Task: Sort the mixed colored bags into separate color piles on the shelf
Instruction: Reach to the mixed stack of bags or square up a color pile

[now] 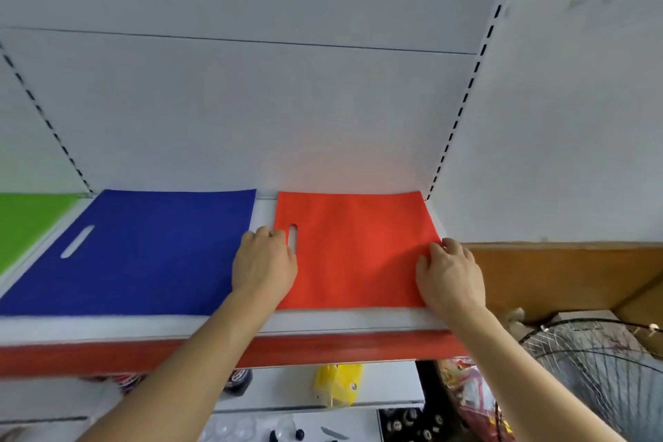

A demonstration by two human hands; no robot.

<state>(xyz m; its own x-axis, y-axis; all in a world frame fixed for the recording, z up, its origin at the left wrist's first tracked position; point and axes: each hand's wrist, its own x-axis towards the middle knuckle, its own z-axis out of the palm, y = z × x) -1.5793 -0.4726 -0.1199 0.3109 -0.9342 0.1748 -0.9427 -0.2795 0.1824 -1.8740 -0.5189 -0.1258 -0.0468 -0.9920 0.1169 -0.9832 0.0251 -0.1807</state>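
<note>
An orange-red bag point(353, 248) lies flat on the right part of the white shelf point(323, 323), its handle slot at the left. My left hand point(263, 262) rests on the bag's left edge beside the slot, fingers curled at the edge. My right hand point(450, 274) lies on the bag's right edge, fingertips bent on the fabric. A blue bag point(143, 251) lies flat in the middle of the shelf, apart from the orange-red one. A green bag point(25, 226) shows at the far left.
The shelf has a red front strip point(323, 350) and a white back panel with slotted uprights. A wooden board point(559, 273) sits to the right. Below are a wire fan guard point(595, 362), a yellow packet point(337, 386) and small goods on lower shelves.
</note>
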